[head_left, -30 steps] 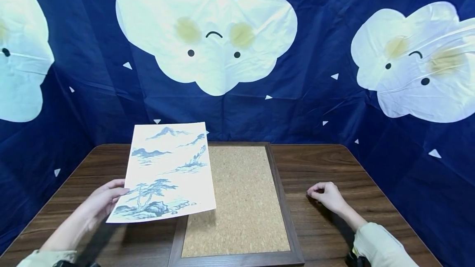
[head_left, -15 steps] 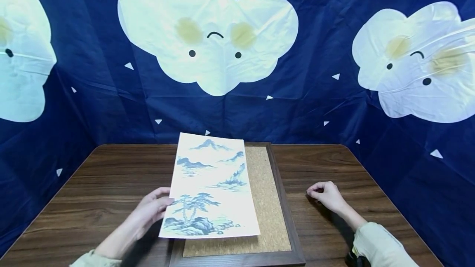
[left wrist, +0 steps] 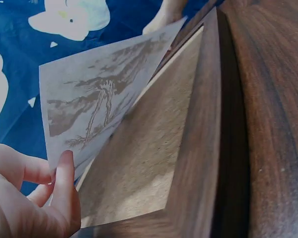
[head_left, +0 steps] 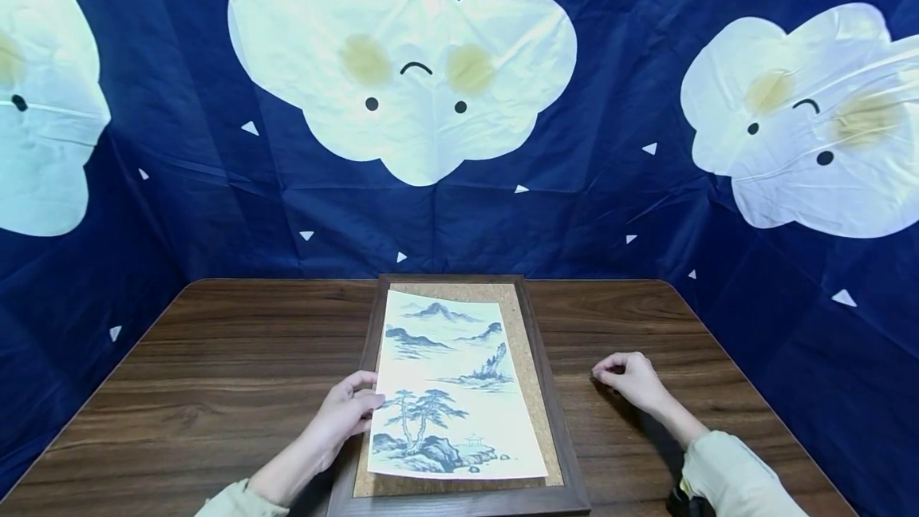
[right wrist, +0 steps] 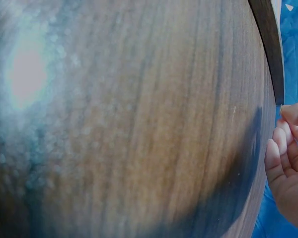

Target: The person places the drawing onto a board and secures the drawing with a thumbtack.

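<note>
Between thumb and fingers, my left hand (head_left: 345, 413) pinches the left edge of a sheet of paper printed with a blue ink landscape (head_left: 452, 389) of mountains and pines. In the head view the sheet overlaps a cork board (head_left: 534, 401) with a dark wooden frame (head_left: 563, 453). From the left wrist view, the sheet (left wrist: 104, 94) tilts up over the cork, with a gap beneath it. To the right of the frame, my right hand (head_left: 635, 381) rests over the table, fingers loosely curled and thumb near the index finger; nothing shows in it.
The board lies on a brown wood-grain table (head_left: 230, 365), slightly right of its middle. A dark blue curtain (head_left: 617, 206) with white clouds hangs behind the table and along both sides.
My left hand has carried the sheet rightward and down, from beside the board to over the cork. My right hand has stayed in place.
</note>
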Tool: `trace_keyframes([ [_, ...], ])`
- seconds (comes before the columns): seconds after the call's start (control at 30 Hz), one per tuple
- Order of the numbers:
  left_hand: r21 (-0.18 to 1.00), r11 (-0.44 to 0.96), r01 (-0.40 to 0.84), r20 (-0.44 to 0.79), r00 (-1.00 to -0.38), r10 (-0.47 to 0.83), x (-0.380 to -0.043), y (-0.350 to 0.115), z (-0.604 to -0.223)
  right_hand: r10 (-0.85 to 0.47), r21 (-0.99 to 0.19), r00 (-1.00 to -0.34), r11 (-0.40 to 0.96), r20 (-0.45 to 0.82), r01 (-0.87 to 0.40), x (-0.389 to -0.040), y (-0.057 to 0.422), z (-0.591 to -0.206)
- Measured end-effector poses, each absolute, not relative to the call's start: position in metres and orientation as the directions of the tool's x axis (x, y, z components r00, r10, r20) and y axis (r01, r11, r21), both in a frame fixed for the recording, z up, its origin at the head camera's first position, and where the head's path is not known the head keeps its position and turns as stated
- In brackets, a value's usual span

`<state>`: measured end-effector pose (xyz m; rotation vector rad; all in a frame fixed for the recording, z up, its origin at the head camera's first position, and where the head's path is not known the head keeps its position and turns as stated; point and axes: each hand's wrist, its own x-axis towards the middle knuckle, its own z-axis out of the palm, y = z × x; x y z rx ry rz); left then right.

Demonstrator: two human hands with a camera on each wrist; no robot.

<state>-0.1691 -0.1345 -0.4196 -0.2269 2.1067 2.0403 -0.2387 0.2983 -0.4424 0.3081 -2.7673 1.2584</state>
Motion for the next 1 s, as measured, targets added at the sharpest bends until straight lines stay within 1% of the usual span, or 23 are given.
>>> trace_keyframes([
  [0.1,0.966,0.078,-0.247,-0.246,-0.969,-0.014,-0.168,-0.129,-0.42,-0.149,-0.728,-0.975,0.648,0.166,-0.224,-0.239,0.298,-0.443],
  [0.63,0.957,0.261,-0.128,-0.112,-0.991,-0.075,-0.171,-0.123,-0.429,-0.145,-0.693,-0.972,0.683,0.183,-0.232,-0.239,0.296,-0.445],
  [0.77,0.949,0.293,-0.113,-0.092,-0.992,-0.086,-0.173,-0.122,-0.429,-0.15,-0.688,-0.971,0.686,0.186,-0.238,-0.238,0.296,-0.445],
  [1.0,0.948,0.306,-0.086,-0.059,-0.994,-0.097,-0.173,-0.12,-0.428,-0.153,-0.692,-0.97,0.68,0.187,-0.241,-0.238,0.296,-0.445],
])
